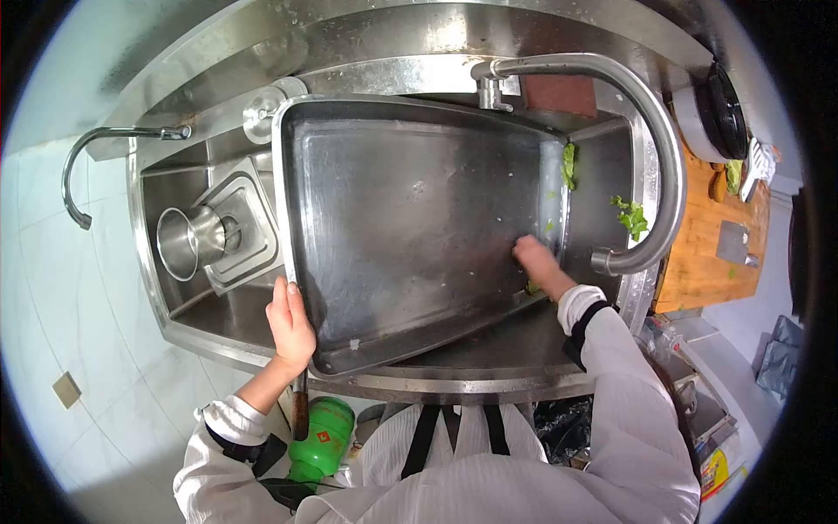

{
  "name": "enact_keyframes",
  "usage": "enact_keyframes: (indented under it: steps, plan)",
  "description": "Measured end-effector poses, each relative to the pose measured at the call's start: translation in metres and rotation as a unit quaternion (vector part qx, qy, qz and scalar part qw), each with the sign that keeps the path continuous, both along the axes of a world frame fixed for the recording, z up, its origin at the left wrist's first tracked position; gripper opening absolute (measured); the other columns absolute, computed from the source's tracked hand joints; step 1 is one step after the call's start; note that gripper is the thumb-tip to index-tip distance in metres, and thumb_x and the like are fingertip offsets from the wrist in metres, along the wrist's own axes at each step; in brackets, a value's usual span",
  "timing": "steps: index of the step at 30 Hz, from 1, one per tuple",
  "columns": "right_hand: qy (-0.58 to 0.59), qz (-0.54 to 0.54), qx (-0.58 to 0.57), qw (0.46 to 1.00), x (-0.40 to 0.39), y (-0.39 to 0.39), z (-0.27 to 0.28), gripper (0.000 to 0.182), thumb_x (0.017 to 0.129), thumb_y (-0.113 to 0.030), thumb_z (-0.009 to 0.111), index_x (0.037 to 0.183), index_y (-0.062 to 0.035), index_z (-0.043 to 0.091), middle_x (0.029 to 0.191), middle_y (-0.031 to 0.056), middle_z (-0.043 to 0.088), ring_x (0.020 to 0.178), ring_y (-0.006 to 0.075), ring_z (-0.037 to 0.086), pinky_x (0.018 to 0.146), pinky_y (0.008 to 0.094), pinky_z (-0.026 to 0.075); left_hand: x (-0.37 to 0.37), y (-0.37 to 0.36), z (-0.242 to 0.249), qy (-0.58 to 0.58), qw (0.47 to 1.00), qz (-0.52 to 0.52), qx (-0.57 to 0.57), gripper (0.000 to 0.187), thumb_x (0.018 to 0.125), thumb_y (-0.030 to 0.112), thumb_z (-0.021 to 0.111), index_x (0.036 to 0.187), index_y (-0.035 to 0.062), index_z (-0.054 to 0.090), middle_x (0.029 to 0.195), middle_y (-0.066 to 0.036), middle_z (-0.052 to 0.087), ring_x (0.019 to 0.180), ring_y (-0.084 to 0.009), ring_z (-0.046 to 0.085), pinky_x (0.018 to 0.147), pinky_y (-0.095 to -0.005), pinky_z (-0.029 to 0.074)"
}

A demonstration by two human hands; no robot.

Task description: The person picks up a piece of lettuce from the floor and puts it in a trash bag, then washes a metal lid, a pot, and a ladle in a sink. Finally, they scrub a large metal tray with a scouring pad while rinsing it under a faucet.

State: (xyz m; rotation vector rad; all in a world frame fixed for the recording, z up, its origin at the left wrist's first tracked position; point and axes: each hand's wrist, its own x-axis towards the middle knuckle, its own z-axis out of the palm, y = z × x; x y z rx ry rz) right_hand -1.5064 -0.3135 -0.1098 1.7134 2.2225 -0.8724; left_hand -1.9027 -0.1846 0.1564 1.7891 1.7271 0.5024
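A large rectangular metal baking tray (410, 236) lies tilted across the sink, its inside bare apart from small bits and wet streaks. My left hand (291, 328) grips its left rim, thumb over the edge. Inside the tray, near its right end, my right hand (539, 264) is closed and low over the bottom. Whether it holds anything is hidden by the curled fingers. A strip of green leaf (569, 166) sticks to the tray's right rim. Another leaf piece (630, 217) lies in the sink just right of the tray.
A big curved faucet (672, 166) arches over the right side. In the left basin stand a steel pot (181, 246) and a small steel pan (262, 218). A second faucet (77, 175) is at left. A wooden board (698, 253) sits right; a green gas cylinder (325, 441) stands below.
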Motion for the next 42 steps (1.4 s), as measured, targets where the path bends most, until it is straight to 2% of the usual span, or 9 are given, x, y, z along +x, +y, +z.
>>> enact_keyframes:
  steps: [2, 4, 6, 10, 17, 21, 23, 30, 42]
  plan:
    - [-0.045, -0.328, -0.046, 0.943, 0.026, 0.015, -0.032, 0.015, 0.070, 0.002, 0.052, 0.083, -0.0037, 0.059, 0.099, 0.0147, 0.053, 0.098, 0.0308, 0.052, 0.079, 0.0371, 0.046, 0.003, 0.002, 0.001, -0.004, 1.000, 0.003, 0.002, 0.023, 0.092, 0.014, 0.034, 0.073, 0.0012, 0.035, 0.051, -0.011, 0.029, 0.044, -0.0185, 0.027, 0.043, -0.0335, 0.024]
    - [-0.144, -0.248, 0.161, 0.944, 0.033, 0.021, -0.043, 0.014, 0.071, 0.002, 0.053, 0.083, -0.0013, 0.059, 0.099, 0.0176, 0.056, 0.098, 0.0325, 0.054, 0.081, 0.0390, 0.046, 0.004, 0.004, 0.000, -0.003, 1.000, 0.001, 0.010, 0.023, 0.092, 0.013, 0.034, 0.073, 0.0013, 0.034, 0.051, -0.011, 0.029, 0.044, -0.0182, 0.027, 0.043, -0.0336, 0.024]
    - [-0.148, -0.320, 0.022, 0.935, 0.032, 0.042, -0.049, 0.011, 0.069, 0.001, 0.055, 0.079, 0.0001, 0.059, 0.090, 0.0187, 0.059, 0.089, 0.0338, 0.057, 0.080, 0.0393, 0.046, 0.003, 0.002, 0.002, -0.001, 1.000, -0.001, -0.004, 0.023, 0.092, 0.013, 0.034, 0.073, 0.0013, 0.035, 0.051, -0.011, 0.029, 0.045, -0.0171, 0.027, 0.043, -0.0332, 0.024]
    - [0.047, -0.325, -0.019, 0.945, -0.011, 0.060, 0.024, 0.022, 0.056, 0.002, 0.066, 0.077, -0.0034, 0.059, 0.084, 0.0160, 0.060, 0.081, 0.0331, 0.058, 0.072, 0.0381, 0.047, 0.001, 0.002, 0.000, -0.016, 1.000, 0.012, -0.008, 0.023, 0.092, 0.013, 0.035, 0.073, 0.0011, 0.035, 0.050, -0.012, 0.030, 0.045, -0.0173, 0.028, 0.043, -0.0350, 0.025]
    - [0.472, -0.186, 0.156, 0.848, -0.211, 0.105, 0.174, 0.031, 0.063, -0.010, 0.071, 0.091, -0.0055, 0.059, 0.095, 0.0116, 0.057, 0.091, 0.0285, 0.055, 0.075, 0.0369, 0.046, 0.001, 0.001, 0.000, -0.008, 1.000, 0.022, -0.009, 0.022, 0.091, 0.014, 0.037, 0.074, 0.0002, 0.039, 0.050, -0.017, 0.036, 0.042, -0.0287, 0.032, 0.043, -0.0380, 0.028]
    - [0.563, -0.215, 0.067, 0.795, -0.288, 0.089, 0.216, 0.030, 0.065, -0.013, 0.071, 0.091, -0.0034, 0.059, 0.092, 0.0123, 0.059, 0.085, 0.0264, 0.058, 0.073, 0.0364, 0.048, -0.003, 0.002, -0.003, -0.036, 0.999, 0.018, -0.008, 0.023, 0.091, 0.016, 0.039, 0.074, 0.0010, 0.039, 0.050, -0.016, 0.034, 0.043, -0.0270, 0.030, 0.043, -0.0378, 0.027]
    - [0.579, -0.305, -0.238, 0.718, -0.301, 0.071, 0.210, 0.031, 0.064, -0.013, 0.074, 0.089, 0.0000, 0.060, 0.084, 0.0117, 0.062, 0.078, 0.0210, 0.060, 0.069, 0.0333, 0.048, -0.003, 0.002, -0.001, -0.031, 0.999, 0.021, -0.013, 0.023, 0.091, 0.016, 0.039, 0.074, 0.0010, 0.039, 0.051, -0.016, 0.034, 0.044, -0.0269, 0.030, 0.043, -0.0377, 0.027]
    - [0.536, -0.185, -0.139, 0.812, -0.290, 0.052, 0.225, 0.026, 0.063, -0.011, 0.072, 0.084, 0.0004, 0.062, 0.082, 0.0150, 0.062, 0.075, 0.0276, 0.060, 0.069, 0.0348, 0.048, -0.002, 0.001, -0.001, -0.035, 0.999, 0.028, -0.018, 0.023, 0.091, 0.016, 0.039, 0.076, 0.0003, 0.041, 0.051, -0.017, 0.034, 0.044, -0.0274, 0.029, 0.044, -0.0380, 0.026]
    - [0.096, -0.114, -0.096, 0.984, -0.110, -0.004, 0.096, 0.014, 0.070, 0.001, 0.050, 0.076, -0.0008, 0.063, 0.092, 0.0153, 0.059, 0.094, 0.0314, 0.054, 0.082, 0.0389, 0.046, -0.001, 0.002, -0.004, -0.039, 0.999, 0.020, 0.000, 0.021, 0.092, 0.015, 0.037, 0.076, 0.0008, 0.039, 0.052, -0.009, 0.027, 0.048, -0.0126, 0.026, 0.043, -0.0320, 0.024]
